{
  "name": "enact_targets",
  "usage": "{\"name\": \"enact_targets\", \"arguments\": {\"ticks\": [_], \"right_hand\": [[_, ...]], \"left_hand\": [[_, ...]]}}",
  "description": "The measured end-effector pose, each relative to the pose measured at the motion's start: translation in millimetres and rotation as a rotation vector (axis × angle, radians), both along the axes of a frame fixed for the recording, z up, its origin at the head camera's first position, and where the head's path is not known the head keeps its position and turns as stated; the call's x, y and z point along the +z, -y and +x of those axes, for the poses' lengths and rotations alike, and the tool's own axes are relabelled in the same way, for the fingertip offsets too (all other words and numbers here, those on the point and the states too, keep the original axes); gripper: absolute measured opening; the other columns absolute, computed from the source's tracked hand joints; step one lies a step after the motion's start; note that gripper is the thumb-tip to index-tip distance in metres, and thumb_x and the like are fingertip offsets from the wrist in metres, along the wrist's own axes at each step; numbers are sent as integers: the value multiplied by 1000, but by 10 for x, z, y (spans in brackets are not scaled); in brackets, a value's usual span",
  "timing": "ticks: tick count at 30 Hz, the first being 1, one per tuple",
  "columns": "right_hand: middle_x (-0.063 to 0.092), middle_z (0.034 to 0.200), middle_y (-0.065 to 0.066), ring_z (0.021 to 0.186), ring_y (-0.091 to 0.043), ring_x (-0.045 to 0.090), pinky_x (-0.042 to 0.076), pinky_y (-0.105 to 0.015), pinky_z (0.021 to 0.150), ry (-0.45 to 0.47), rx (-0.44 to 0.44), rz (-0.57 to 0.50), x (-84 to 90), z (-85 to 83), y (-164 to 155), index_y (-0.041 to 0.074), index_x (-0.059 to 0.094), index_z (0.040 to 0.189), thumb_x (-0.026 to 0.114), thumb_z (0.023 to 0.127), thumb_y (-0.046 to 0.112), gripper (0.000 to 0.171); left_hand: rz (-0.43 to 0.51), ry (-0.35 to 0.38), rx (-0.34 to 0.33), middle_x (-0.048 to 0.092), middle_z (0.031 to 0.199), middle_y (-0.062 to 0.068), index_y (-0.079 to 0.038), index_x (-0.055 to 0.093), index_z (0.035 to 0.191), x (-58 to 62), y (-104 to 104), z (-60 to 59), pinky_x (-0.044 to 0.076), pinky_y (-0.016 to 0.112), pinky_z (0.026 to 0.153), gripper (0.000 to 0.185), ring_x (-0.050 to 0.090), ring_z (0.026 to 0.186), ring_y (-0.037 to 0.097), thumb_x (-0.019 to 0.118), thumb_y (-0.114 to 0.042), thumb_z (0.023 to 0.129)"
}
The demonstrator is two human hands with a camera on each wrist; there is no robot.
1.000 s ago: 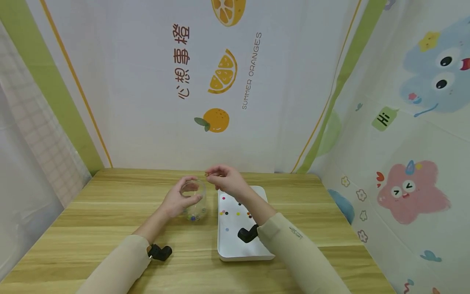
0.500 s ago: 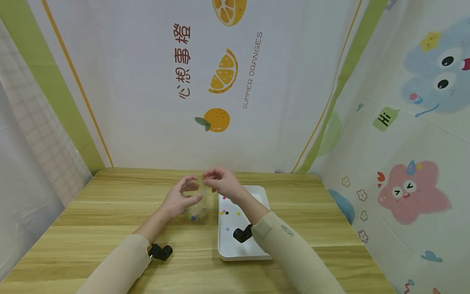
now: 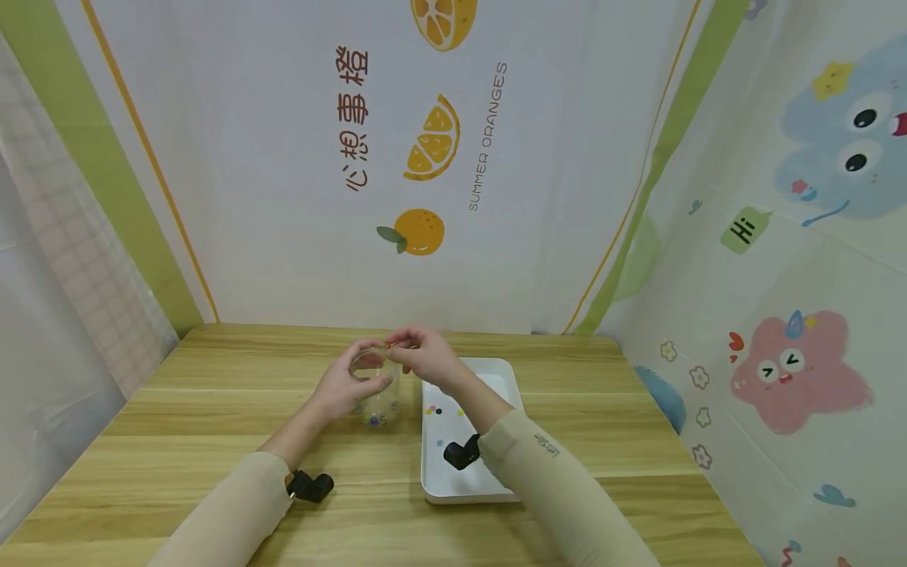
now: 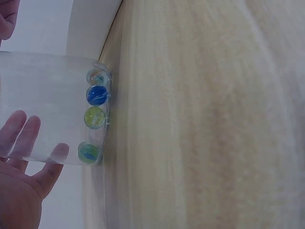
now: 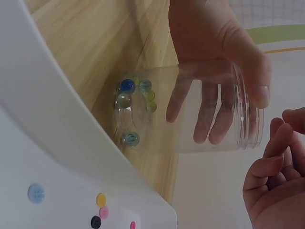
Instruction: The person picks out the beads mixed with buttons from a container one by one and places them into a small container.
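- Left hand (image 3: 345,386) grips the clear jar (image 3: 375,387) upright on the counter (image 3: 212,409), marbles (image 5: 131,95) inside.
- Right hand (image 3: 423,356) hovers at the jar's mouth, fingers pinched together; what they hold is hidden.
- Likely dropping-in step; next, line up over the opening and let go.

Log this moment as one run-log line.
left hand: grips clear jar upright on table | right hand: fingers pinched at jar mouth | jar: marbles at bottom | white tray: small coloured pieces

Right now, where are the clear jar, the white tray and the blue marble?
clear jar (image 5: 205,109), right wrist view, side wall.
white tray (image 3: 496,378), head view, bare far floor.
blue marble (image 4: 96,94), left wrist view, its middle.
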State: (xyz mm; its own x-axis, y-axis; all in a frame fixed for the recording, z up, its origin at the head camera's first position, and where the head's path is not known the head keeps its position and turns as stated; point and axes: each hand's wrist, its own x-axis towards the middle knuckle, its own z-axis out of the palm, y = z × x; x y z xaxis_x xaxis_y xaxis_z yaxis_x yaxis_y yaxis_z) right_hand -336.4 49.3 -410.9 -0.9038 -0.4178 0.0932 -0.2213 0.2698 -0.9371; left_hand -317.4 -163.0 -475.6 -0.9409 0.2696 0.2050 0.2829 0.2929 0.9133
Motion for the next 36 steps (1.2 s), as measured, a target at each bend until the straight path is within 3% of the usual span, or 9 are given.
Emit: {"name": "enact_targets", "arguments": {"ticks": [7,20,22,25,29,36], "right_hand": [[77,104,-5,86,-22,65,54,-23,67,-15,6,10,1,6,46,6,76,121,73,103,13,20],[75,104,-4,79,-14,62,54,-23,67,-1,20,19,3,30,74,5,75,123,72,104,12,20],[75,103,-3,84,-22,65,54,-23,67,0,24,9,-2,29,70,6,76,123,73,104,13,20],[75,103,-2,88,-25,65,54,-23,67,0,30,-5,-12,29,63,7,77,122,74,104,14,20],[75,104,-1,87,-16,63,54,-24,68,2,30,-10,-22,33,50,10,78,122,76,104,16,20],[76,105,-1,87,-16,63,54,-24,70,3,19,10,-8,59,16,10,77,121,77,104,20,20]], "left_hand": [[13,5,-7,56,158,23,-12,44,158,-7,-1,5,59,57,111,66,54,148,46,78,-24,102],[14,8,-8,56,159,22,-14,44,160,-4,-4,9,60,57,109,69,54,148,45,78,-25,102],[12,12,-3,57,159,22,-15,45,160,-6,-1,9,59,57,110,68,54,148,45,78,-26,101],[10,17,-1,57,159,21,-16,45,160,3,-2,16,60,58,110,68,53,148,45,78,-26,101],[6,21,0,57,159,22,-17,45,160,10,0,21,60,58,109,68,53,148,45,78,-27,101],[8,12,-5,56,158,23,-15,44,159,0,5,10,61,57,108,67,56,147,46,78,-26,102]]}}
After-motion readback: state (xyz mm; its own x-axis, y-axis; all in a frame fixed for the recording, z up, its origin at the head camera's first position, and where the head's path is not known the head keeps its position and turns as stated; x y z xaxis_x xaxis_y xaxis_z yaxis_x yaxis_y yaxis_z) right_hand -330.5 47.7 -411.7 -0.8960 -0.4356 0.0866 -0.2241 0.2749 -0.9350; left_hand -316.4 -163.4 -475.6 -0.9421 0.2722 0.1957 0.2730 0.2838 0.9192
